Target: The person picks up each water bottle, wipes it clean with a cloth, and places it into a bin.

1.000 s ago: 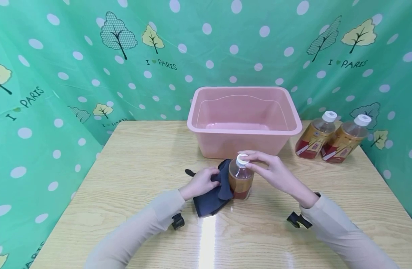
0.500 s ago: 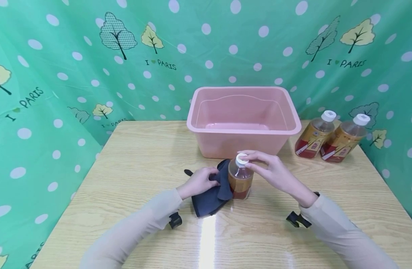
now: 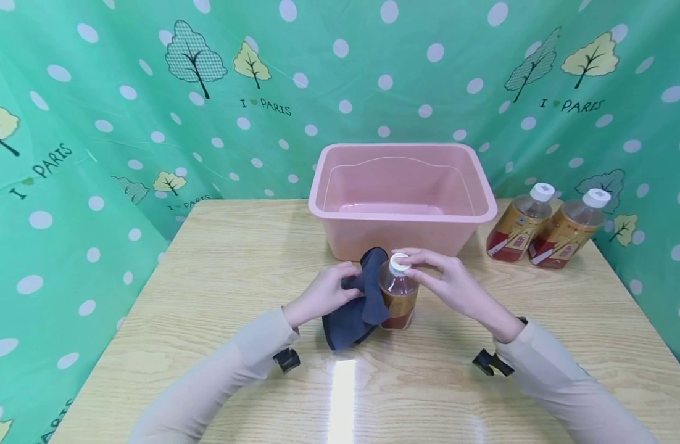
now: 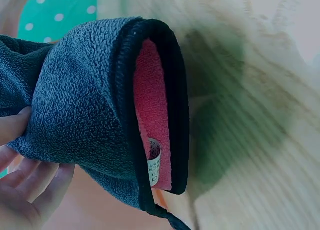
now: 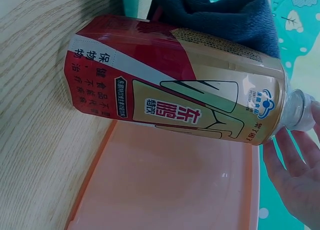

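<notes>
My left hand [image 3: 329, 293] grips a dark blue-grey towel cloth [image 3: 351, 319] with a black edge. In the left wrist view the cloth [image 4: 95, 95] is folded over, showing a pink underside [image 4: 151, 90] and a white tag [image 4: 154, 165]. It lies against the left side of an upright drink bottle [image 3: 398, 305] with a red and gold label. Fingers and thumb of my right hand [image 3: 448, 280] pinch the bottle's white cap [image 3: 400, 264]. The right wrist view shows the bottle [image 5: 175, 85] standing on the table, the cloth [image 5: 225, 20] touching its far side.
Just behind the bottle stands a pink plastic tub [image 3: 403, 237]. Two more bottles [image 3: 520, 225] of the same kind are at the back right of the wooden table [image 3: 234, 259]. A green polka-dot curtain [image 3: 295, 55] hangs behind and at the sides.
My left hand has moved slightly up and away from me, lifting and turning the cloth along the bottle's side. My right hand and the bottle have stayed in place.
</notes>
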The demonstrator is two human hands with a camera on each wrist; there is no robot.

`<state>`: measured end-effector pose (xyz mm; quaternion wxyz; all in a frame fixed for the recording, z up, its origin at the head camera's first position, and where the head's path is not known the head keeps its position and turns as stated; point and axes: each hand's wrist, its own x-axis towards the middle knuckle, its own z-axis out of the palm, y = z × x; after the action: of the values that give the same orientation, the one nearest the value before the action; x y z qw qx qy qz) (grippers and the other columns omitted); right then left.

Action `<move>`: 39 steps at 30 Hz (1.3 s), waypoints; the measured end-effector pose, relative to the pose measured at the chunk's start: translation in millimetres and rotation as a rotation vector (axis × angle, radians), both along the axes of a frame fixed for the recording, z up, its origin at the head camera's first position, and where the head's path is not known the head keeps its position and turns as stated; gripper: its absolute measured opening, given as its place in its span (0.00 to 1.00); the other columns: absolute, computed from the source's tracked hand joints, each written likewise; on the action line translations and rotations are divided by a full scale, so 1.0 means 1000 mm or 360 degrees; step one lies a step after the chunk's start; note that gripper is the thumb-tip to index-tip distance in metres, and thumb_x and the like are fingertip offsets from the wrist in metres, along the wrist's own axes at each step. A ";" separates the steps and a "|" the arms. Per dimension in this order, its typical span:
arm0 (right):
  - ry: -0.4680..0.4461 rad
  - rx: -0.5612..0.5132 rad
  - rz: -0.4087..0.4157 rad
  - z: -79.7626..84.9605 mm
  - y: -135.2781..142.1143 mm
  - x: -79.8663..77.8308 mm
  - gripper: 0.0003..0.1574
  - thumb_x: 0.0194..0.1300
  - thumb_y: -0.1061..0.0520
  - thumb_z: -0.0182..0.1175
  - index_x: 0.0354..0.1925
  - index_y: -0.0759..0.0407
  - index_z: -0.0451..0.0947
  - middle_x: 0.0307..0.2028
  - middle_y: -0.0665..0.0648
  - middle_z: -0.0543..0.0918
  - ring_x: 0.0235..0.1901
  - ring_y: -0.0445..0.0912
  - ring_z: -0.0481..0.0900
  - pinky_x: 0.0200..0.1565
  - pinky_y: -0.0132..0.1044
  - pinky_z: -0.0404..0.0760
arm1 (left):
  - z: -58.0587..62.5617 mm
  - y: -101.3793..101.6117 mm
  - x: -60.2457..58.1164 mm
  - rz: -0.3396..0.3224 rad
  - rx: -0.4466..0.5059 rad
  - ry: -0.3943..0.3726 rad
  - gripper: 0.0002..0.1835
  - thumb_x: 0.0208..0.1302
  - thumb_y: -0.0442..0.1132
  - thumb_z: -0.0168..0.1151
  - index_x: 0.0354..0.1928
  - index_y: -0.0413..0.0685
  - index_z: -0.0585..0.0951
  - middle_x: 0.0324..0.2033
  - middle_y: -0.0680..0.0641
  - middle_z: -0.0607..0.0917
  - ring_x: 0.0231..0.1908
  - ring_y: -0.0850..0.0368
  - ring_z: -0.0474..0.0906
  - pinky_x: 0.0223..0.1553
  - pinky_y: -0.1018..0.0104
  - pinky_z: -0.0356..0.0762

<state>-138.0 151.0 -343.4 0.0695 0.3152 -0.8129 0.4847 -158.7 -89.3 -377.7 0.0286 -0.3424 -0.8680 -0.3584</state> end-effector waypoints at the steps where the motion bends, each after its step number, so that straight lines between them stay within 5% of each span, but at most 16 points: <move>1: 0.0005 -0.0005 0.0001 0.000 0.000 0.000 0.14 0.55 0.67 0.57 0.42 0.61 0.77 0.48 0.59 0.77 0.50 0.39 0.72 0.47 0.37 0.73 | 0.001 0.000 0.000 0.0003 0.0003 0.0009 0.10 0.46 0.30 0.64 0.34 0.42 0.79 0.30 0.50 0.79 0.33 0.58 0.74 0.39 0.68 0.72; 25: -0.0044 0.0005 0.0002 0.000 0.001 0.000 0.13 0.57 0.65 0.56 0.43 0.61 0.77 0.49 0.60 0.76 0.50 0.40 0.72 0.46 0.42 0.73 | -0.018 0.002 -0.002 -0.0005 -0.0040 -0.0049 0.11 0.45 0.27 0.62 0.35 0.39 0.78 0.32 0.47 0.79 0.35 0.57 0.74 0.41 0.67 0.71; 39: -0.0028 -0.0011 0.0019 0.001 0.000 0.000 0.13 0.57 0.66 0.56 0.42 0.61 0.77 0.49 0.60 0.76 0.51 0.39 0.71 0.49 0.28 0.70 | -0.038 0.005 -0.006 0.0021 -0.0234 -0.0117 0.11 0.46 0.29 0.62 0.36 0.37 0.79 0.33 0.45 0.79 0.36 0.54 0.76 0.41 0.63 0.72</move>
<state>-138.2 150.8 -342.9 0.0606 0.3155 -0.8100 0.4906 -164.9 -84.1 -415.7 -0.0261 -0.3246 -0.8947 -0.3057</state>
